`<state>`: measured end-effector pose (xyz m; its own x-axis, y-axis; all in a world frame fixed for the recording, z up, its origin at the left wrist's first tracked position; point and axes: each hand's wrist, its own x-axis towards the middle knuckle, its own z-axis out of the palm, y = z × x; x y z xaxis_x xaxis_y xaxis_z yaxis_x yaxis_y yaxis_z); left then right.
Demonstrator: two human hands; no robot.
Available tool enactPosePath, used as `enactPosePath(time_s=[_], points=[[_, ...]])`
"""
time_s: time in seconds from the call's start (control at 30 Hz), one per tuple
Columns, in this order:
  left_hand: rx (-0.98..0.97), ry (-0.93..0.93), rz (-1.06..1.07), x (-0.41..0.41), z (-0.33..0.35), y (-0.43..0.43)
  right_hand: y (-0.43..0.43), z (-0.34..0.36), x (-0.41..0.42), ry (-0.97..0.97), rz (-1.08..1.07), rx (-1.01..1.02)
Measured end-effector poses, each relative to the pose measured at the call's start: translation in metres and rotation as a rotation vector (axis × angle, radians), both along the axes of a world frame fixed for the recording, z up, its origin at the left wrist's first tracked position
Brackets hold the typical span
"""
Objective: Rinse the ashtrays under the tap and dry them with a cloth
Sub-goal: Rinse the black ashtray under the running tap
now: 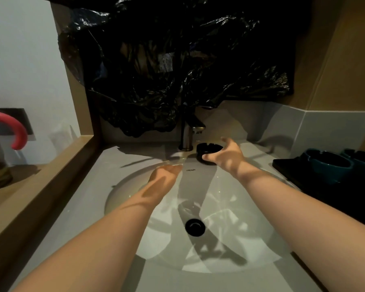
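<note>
A black ashtray stands on the grey counter just right of the tap. My right hand spreads around it: the thumb touches its near wall and the fingers reach over its far right rim without closing. My left hand hovers over the far edge of the white basin, fingers straight and together, holding nothing. No water shows under the spout. Two teal ashtrays sit on a black tray at the right.
Black plastic sheeting hangs over the wall behind the tap. The basin's black drain lies in the middle. A wooden ledge runs along the left, with a pink hooked handle beyond it.
</note>
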<state>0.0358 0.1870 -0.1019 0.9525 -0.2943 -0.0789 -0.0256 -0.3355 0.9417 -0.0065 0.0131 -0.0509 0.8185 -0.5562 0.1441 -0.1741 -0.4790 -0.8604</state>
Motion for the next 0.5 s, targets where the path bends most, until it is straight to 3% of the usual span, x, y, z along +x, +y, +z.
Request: enactPosePath(time_s=[0.17, 0.4, 0.5], points=[[-0.247, 0.321, -0.141, -0.007, 0.009, 0.008, 0.024, -0.008, -0.045, 0.065, 0.246, -0.056], [-0.373, 0.381, -0.255, -0.011, 0.013, 0.011, 0.029, -0.01, -0.057, 0.101, 0.349, -0.106], [-0.372, 0.375, -0.221, -0.011, 0.012, 0.009, 0.022, -0.003, -0.06, 0.233, 0.446, -0.197]])
